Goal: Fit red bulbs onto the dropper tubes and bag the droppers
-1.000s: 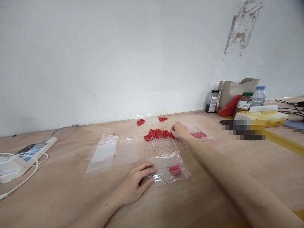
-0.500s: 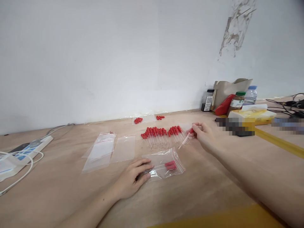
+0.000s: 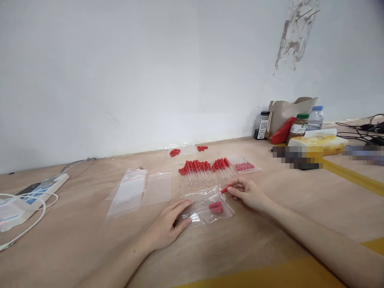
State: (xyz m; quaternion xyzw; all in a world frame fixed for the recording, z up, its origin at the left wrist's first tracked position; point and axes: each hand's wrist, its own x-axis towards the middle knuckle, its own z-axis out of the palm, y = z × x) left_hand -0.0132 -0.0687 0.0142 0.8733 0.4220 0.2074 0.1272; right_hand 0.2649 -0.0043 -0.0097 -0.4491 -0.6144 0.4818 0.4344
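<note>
Evidently, the right hand (image 3: 247,194) pinches a red-bulbed dropper (image 3: 226,189) by its bulb at the mouth of a clear zip-lock bag (image 3: 200,197); how far the stem reaches inside is too faint to tell. The left hand (image 3: 168,224), loosely open with fingers apart, rests at the bag's opposite end. Inside lie bagged droppers (image 3: 215,207), bulbs toward the mouth; beyond the bag, loose droppers (image 3: 198,166) lie in a row, with a second zip-lock bag (image 3: 245,166) near its right end. The step in hand is judged to be insertion, stem first. For a clean entry, the left hand should bear lightly on the film so that the bag does not creep, and the lips should stand apart lest the tip catch on the seal. The stem is best kept parallel to those inside, as crossing could wedge it. The bulb needs only a gentle pinch, released once past the seal.
</note>
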